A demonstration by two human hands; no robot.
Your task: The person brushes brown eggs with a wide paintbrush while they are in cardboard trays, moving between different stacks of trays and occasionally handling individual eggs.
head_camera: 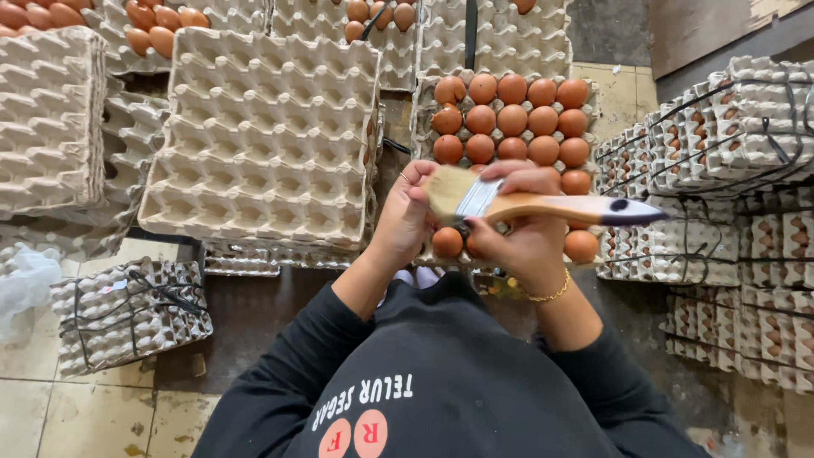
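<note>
My right hand (524, 233) grips a wooden paintbrush (543, 206) with pale bristles and a dark handle tip, held level over a tray of brown eggs (511, 119). The bristles point left towards my left hand (405, 216). My left hand is curled close to the bristles; what it holds is hidden by the fingers and brush. Both hands hover above the near edge of the egg tray, where a few eggs (447, 242) show beneath them.
A stack of empty grey cardboard egg trays (267, 140) sits to the left. Bundles of tied trays with eggs (733, 127) stand at the right, another tied bundle (127, 314) at lower left. More trays with eggs (161, 30) line the back.
</note>
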